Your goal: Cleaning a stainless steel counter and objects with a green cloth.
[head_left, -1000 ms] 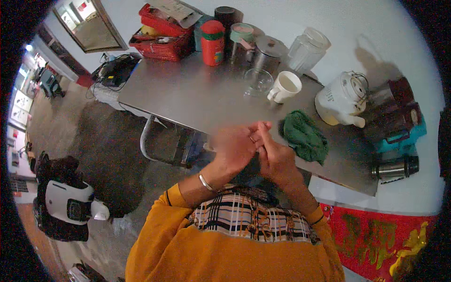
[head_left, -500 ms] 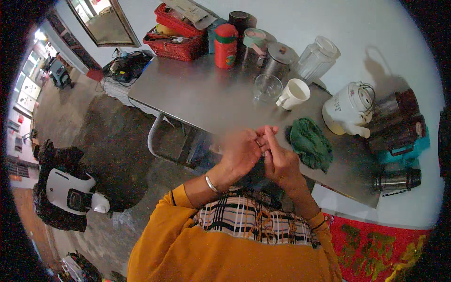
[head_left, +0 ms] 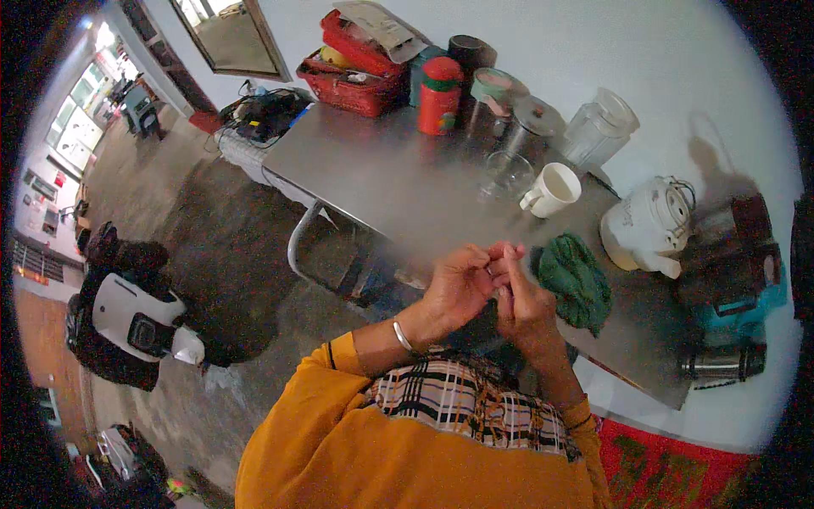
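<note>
My left hand (head_left: 458, 293), with a silver bangle (head_left: 402, 337) at its wrist, meets my right hand (head_left: 529, 307) in front of the metal table's edge. The fingers of both are bent and pressed together at the tips. My right forefinger and thumb close around the left fingertips, where a small shiny spot shows. Whether a small thing lies between them I cannot make out. Just right of the hands, a crumpled green cloth (head_left: 574, 284) lies on the table. A white mug (head_left: 553, 191) stands behind it, beside a clear glass bowl (head_left: 507, 176).
The metal table (head_left: 360, 182) carries red baskets (head_left: 360, 89), a red canister (head_left: 440, 106), a lidded steel pot (head_left: 532, 125), a clear plastic jug (head_left: 600, 127), a white kettle (head_left: 647, 225) and a steel flask (head_left: 722, 363). A white scooter (head_left: 136, 314) stands on the floor at left.
The whole view has shifted, so table and hands sit farther right and slightly lower. My left fingers have curled in more against the right ones.
</note>
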Demonstrator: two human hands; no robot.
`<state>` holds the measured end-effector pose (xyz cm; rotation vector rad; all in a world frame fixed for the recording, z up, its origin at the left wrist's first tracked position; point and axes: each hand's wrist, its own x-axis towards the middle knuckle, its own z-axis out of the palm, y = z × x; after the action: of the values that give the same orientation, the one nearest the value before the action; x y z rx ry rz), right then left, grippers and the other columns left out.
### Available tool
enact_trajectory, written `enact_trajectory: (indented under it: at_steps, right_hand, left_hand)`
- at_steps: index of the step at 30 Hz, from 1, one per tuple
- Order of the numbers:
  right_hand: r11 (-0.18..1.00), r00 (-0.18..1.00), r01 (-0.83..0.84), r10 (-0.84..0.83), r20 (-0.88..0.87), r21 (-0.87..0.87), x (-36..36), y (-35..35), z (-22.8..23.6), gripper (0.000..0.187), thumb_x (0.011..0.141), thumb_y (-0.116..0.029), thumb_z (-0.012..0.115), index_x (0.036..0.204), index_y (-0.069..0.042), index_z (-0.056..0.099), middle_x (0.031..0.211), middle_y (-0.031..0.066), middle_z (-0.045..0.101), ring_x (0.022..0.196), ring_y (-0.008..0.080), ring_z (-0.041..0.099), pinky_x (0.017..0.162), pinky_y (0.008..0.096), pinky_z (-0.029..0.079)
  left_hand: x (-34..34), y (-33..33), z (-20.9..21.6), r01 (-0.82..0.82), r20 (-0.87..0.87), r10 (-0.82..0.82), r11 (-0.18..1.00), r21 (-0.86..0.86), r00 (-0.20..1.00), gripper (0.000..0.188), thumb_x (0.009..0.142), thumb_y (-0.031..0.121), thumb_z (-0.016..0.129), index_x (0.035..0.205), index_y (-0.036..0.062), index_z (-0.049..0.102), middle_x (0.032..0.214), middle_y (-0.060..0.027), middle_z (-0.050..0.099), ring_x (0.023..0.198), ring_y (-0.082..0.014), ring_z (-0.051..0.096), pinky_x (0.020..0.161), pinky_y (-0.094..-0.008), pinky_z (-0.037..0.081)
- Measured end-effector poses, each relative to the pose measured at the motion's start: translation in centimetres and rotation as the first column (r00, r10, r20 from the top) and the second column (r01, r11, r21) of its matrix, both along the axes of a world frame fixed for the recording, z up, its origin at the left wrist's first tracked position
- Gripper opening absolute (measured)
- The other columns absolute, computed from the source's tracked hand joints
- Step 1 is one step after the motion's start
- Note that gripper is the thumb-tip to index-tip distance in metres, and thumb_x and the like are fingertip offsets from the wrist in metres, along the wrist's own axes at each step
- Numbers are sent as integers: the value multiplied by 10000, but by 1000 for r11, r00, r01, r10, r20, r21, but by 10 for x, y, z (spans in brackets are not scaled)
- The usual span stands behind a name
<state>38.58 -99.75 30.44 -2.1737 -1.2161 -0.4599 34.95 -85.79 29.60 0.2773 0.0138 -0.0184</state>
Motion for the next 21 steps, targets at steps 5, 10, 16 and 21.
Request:
enact_trajectory:
  at_steps: [5,10,16,21]
  right_hand:
    - [999,999,-6,8,-31,53,-1,-4,5,575,792,-29,501,1340,11,332,823,186,637,581,291,617,502,360,490]
    - [1000,994,-18,18,-106,-1,1,-9,3,569,792,-63,502,1334,9,346,951,190,630,613,299,618,531,363,494]
    - [1000,999,-11,11,-47,10,6,-9,-2,565,804,-96,494,1339,7,345,949,186,630,537,282,587,477,358,469]
    - [999,995,-18,14,-100,-37,8,-11,-3,564,803,-92,497,1336,14,346,969,188,626,489,279,559,444,351,447]
  left_hand:
    - [4,-5,0,69,48,-67,997,-29,997,258,734,118,540,942,-18,609,1099,-158,599,977,-235,568,933,-359,399]
    - [3,-9,1,58,12,-58,998,-30,998,292,737,107,516,974,-41,599,1098,-163,598,977,-231,571,938,-360,402]
    - [5,-12,-4,-3,-33,3,1000,17,999,295,747,105,498,980,-46,596,1104,-166,595,991,-234,569,944,-362,399]
    - [7,-12,-5,21,-8,-21,1000,-19,1000,304,752,119,493,985,-47,594,1099,-164,597,995,-239,566,944,-371,391]
